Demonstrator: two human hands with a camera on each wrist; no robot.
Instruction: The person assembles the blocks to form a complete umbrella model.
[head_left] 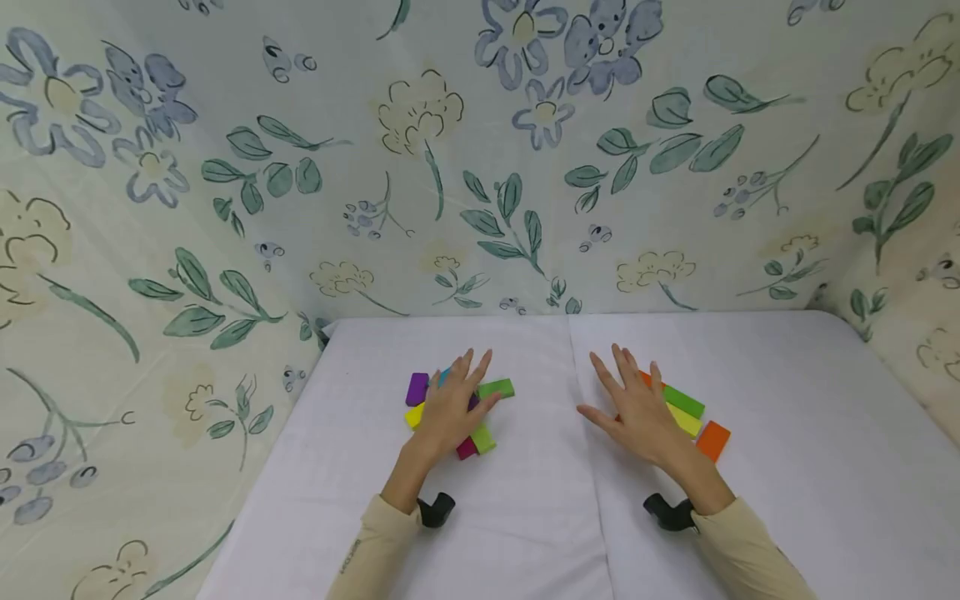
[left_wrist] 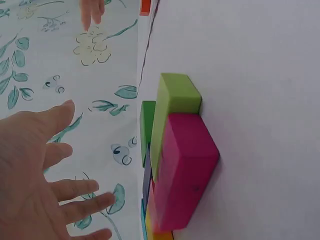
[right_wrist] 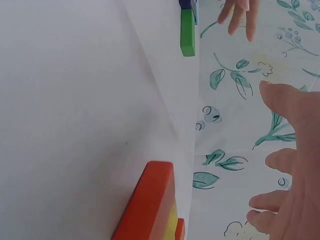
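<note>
My left hand [head_left: 448, 412], fingers spread, is above a loose cluster of coloured blocks. Around it show a purple block [head_left: 417, 389], a yellow block [head_left: 414, 417], a green block [head_left: 497, 388], a lime block [head_left: 483, 438] and a magenta block [left_wrist: 187, 170]; blue ones are partly hidden. My right hand [head_left: 637, 417] also has its fingers spread, over a second group. There a green block [head_left: 685, 402] lies along a yellow block [head_left: 686, 421], with an orange block [head_left: 713, 441] nearer the wrist and a red-orange block [head_left: 649, 379] behind the fingers. Both wrist views show palms raised and holding nothing.
A white cloth [head_left: 540, 500] with a lengthwise crease covers the table and separates the two groups. Floral fabric [head_left: 450, 167] hangs behind and at the sides. Black wrist-camera mounts [head_left: 437, 510] stick out beside both cuffs.
</note>
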